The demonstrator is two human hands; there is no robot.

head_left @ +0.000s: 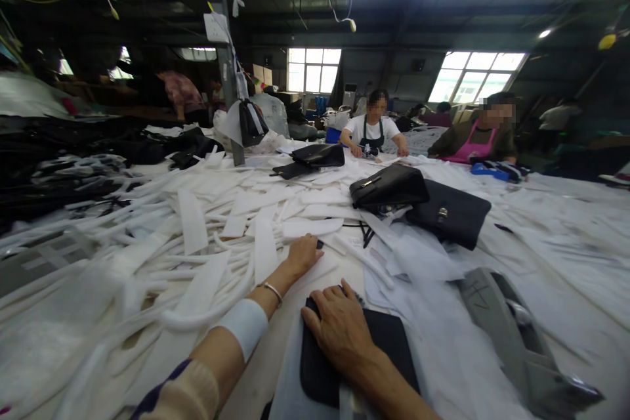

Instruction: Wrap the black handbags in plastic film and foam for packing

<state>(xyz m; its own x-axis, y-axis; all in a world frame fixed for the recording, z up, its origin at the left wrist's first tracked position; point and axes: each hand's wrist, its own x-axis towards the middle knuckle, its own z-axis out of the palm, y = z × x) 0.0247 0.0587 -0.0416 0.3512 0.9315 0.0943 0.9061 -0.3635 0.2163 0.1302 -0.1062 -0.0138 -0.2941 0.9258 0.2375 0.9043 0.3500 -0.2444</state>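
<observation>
Reaching forward over the worktable, my left hand [304,254] has its fingers curled closed at a small dark piece [319,245]; what exactly it is I cannot make out. White foam strips [266,243] lie around that hand. Below it, my right hand [340,323] rests with fingers stretched over the top of a flat black leather-like piece [394,348] with rounded corners. Whitish sheeting [290,367] lies beside and under this black piece. My right hand partly hides its middle.
A grey tape dispenser [522,335] stands at the right. Black handbags [388,185] lie ahead, with another black bag [319,155] farther back. Across the table are two people, one in a dark apron [373,134], one in a pink apron [475,144]. A metal post [229,79] rises at left.
</observation>
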